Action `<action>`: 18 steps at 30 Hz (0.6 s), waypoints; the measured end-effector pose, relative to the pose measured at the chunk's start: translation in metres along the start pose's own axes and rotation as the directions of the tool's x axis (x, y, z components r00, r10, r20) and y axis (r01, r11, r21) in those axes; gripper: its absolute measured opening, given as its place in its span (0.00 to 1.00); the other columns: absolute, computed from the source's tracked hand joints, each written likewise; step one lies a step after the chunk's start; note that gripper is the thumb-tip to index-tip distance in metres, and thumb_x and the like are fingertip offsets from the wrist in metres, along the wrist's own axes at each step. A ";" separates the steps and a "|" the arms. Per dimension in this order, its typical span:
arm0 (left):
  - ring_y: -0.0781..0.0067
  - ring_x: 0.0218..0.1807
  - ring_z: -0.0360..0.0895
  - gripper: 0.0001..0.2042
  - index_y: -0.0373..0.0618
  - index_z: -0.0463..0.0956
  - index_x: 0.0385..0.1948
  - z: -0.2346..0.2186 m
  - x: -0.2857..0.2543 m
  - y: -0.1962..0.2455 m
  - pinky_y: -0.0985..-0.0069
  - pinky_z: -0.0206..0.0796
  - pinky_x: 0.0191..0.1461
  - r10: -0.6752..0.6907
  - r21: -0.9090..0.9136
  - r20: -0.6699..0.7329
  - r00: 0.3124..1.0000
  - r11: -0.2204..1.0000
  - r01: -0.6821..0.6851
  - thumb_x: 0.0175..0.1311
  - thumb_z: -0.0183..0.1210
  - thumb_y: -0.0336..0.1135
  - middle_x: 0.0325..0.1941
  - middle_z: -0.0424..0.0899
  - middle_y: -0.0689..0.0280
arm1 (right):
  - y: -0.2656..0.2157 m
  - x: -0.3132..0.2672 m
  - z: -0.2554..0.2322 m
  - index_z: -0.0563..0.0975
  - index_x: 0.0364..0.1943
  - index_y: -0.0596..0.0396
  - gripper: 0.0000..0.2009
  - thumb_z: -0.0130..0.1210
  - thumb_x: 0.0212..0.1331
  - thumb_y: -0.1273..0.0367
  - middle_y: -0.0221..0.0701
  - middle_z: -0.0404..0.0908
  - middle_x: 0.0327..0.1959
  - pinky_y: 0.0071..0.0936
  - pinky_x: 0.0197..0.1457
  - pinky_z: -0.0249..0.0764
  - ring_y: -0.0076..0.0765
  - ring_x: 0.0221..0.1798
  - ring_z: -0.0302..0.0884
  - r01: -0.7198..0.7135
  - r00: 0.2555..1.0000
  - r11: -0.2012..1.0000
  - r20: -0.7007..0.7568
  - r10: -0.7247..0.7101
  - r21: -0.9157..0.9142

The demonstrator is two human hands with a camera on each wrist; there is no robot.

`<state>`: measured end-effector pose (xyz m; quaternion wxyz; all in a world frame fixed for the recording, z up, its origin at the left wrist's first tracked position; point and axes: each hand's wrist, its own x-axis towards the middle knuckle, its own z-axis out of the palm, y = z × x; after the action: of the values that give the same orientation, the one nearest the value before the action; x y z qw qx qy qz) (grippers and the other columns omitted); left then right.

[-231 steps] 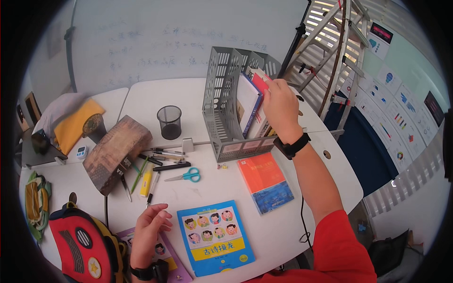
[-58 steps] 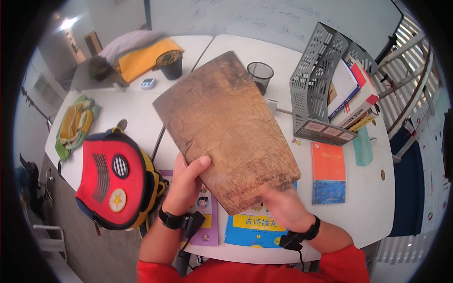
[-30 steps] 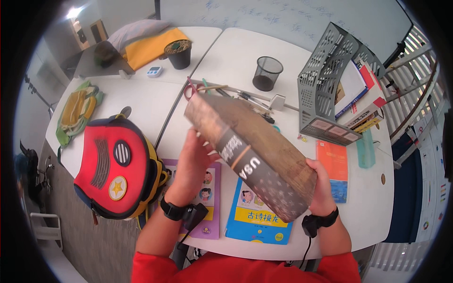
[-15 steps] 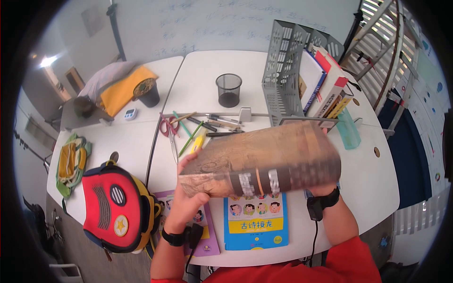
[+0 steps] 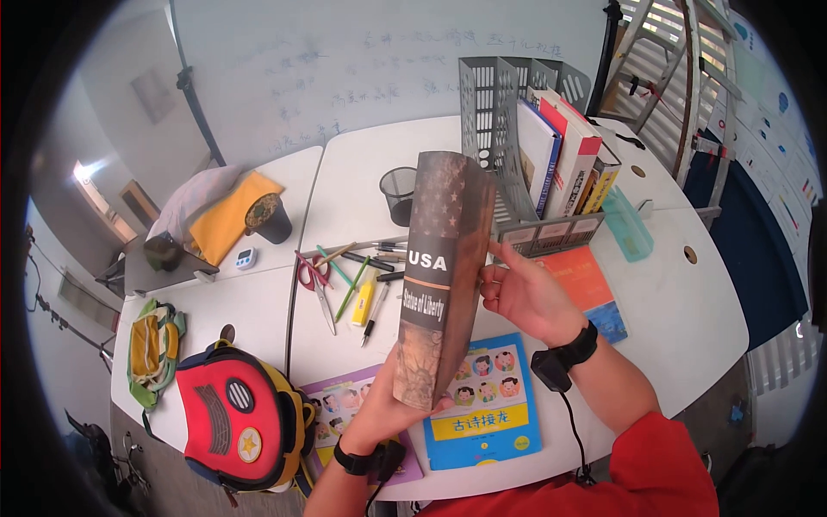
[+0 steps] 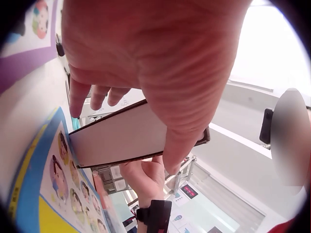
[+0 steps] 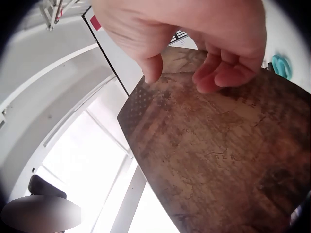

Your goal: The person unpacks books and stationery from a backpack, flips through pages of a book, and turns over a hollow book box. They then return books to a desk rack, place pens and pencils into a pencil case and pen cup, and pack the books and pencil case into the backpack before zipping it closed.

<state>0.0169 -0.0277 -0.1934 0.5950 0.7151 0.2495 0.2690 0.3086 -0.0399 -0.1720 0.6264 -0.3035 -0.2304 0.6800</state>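
Observation:
My left hand (image 5: 379,409) holds a thick book-shaped box (image 5: 431,284) by its lower end, nearly upright over the table. Its spine faces me and reads "USA Statue of Liberty". In the left wrist view its plain white end (image 6: 121,136) shows between dark cover edges. My right hand (image 5: 534,293) is at the box's right side, with fingers loosely bent. In the right wrist view those fingertips overlap the brown, map-like cover (image 7: 218,141). Under the box lie a blue children's book (image 5: 482,422) and a purple one (image 5: 332,405), the latter partly hidden by my left arm.
A grey file rack (image 5: 487,129) with several books stands behind, an orange-blue book (image 5: 586,280) before it. Pens, a yellow highlighter (image 5: 363,303) and red-handled scissors (image 5: 320,289) lie left of the box. A mesh pen cup (image 5: 398,194) and a red backpack (image 5: 233,414) are also there.
The box has left the table, where it lay among the pens, and both hands took it up. It has since turned from sideways to upright, and my right hand has slid off its end.

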 end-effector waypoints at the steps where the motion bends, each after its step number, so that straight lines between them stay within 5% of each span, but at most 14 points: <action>1: 0.68 0.73 0.71 0.47 0.38 0.58 0.75 0.000 0.000 -0.002 0.65 0.63 0.77 -0.002 -0.022 0.007 1.000 1.000 0.002 0.54 0.81 0.29 0.72 0.74 0.58 | 0.002 0.001 0.000 0.75 0.67 0.43 0.25 0.57 0.75 0.47 0.24 0.82 0.41 0.29 0.51 0.69 0.26 0.42 0.74 -0.002 1.000 1.000 0.004 0.002 -0.001; 5: 0.69 0.73 0.71 0.50 0.38 0.56 0.78 0.001 -0.002 0.002 0.66 0.62 0.78 -0.082 -0.208 0.039 0.996 0.974 0.089 0.53 0.80 0.27 0.72 0.74 0.59 | 0.006 0.002 0.004 0.75 0.68 0.44 0.25 0.57 0.75 0.48 0.22 0.81 0.36 0.28 0.50 0.69 0.24 0.40 0.74 -0.003 1.000 0.998 0.004 0.003 -0.065; 9: 0.67 0.77 0.68 0.53 0.40 0.52 0.81 -0.001 -0.001 0.000 0.63 0.61 0.79 -0.024 -0.108 0.045 0.999 0.994 0.029 0.53 0.79 0.27 0.77 0.70 0.58 | 0.018 0.005 -0.005 0.75 0.69 0.46 0.24 0.57 0.76 0.50 0.22 0.81 0.32 0.27 0.47 0.69 0.24 0.37 0.74 -0.033 0.999 0.990 -0.003 0.033 -0.135; 11: 0.64 0.81 0.63 0.56 0.43 0.48 0.83 -0.005 -0.003 -0.016 0.59 0.60 0.80 -0.010 -0.144 0.069 0.998 0.989 0.020 0.54 0.79 0.28 0.82 0.64 0.58 | 0.024 0.003 -0.004 0.78 0.63 0.47 0.21 0.57 0.77 0.52 0.21 0.80 0.31 0.26 0.46 0.70 0.23 0.35 0.75 -0.038 0.999 0.991 0.003 0.039 -0.128; 13: 0.64 0.82 0.62 0.55 0.43 0.49 0.83 -0.005 -0.004 -0.018 0.57 0.60 0.81 -0.004 -0.147 0.062 0.998 0.989 0.013 0.54 0.79 0.28 0.83 0.62 0.58 | 0.027 -0.001 0.002 0.78 0.42 0.47 0.13 0.59 0.76 0.53 0.19 0.76 0.31 0.23 0.44 0.70 0.21 0.35 0.73 -0.087 0.996 0.983 -0.048 0.080 -0.161; 18: 0.63 0.83 0.60 0.55 0.44 0.49 0.83 -0.005 -0.003 -0.018 0.56 0.59 0.81 -0.012 -0.178 0.051 0.999 0.984 0.021 0.54 0.79 0.29 0.84 0.60 0.58 | 0.035 0.002 -0.002 0.79 0.44 0.48 0.13 0.61 0.76 0.55 0.18 0.76 0.32 0.23 0.44 0.70 0.20 0.35 0.73 -0.135 0.990 0.980 -0.062 0.127 -0.146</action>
<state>0.0107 -0.0231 -0.2110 0.6648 0.6634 0.2154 0.2673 0.2855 -0.0422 -0.1978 0.5613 -0.3819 -0.2442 0.6924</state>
